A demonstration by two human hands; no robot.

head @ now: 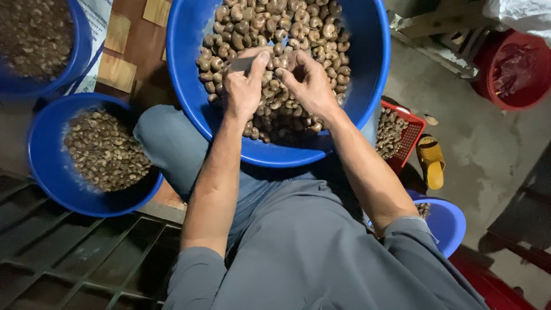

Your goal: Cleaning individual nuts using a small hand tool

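— Blue basin [367, 86] at top centre was cut off by the frame, its nuts [287, 28] partly hidden under both hands?

— Yes. Left hand [244, 86] pinched a small grey blade [240, 64]; right hand [310, 83] had fingers pressed together on one nut, barely visible.

Nut-sorting workshop, blue basins of cashews [275, 63], bare concrete floor [493, 143]

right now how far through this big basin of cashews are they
Looks done: a smaller blue basin at the person's left holds a layer of small pieces, though whether those are shells or kernels is unclear. In hand: the left hand holds a small blade and the right hand pinches one nut over the big blue basin. Left: that basin is heaped with whole cashew nuts, so most seems undone.
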